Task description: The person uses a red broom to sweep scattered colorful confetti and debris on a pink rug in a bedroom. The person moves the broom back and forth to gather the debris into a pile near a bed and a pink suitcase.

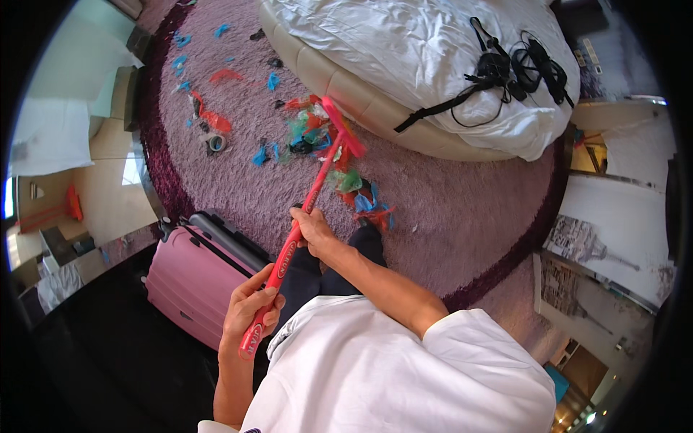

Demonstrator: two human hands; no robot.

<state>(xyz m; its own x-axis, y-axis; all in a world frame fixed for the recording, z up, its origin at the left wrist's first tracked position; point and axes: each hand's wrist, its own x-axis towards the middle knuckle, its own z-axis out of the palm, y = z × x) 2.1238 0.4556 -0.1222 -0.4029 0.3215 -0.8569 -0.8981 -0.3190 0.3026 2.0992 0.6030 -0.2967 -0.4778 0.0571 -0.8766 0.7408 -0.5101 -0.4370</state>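
Head view: where is the broom, and how is it held?

Its head is by the bed's padded edge, over plastic scraps; contact I can't tell. Left hand has its grip wrapped round the far end from the bed; right hand clasps the handle closer to the bed.

What might go wrong?

Thin scraps could snag in the rug's pile, or bunch against the bed if pushed that way. A wide swing might knock the suitcase, well apart from the bed.

Its looks?

Straight, glossy red handle, printed; narrow pinkish crosspiece.
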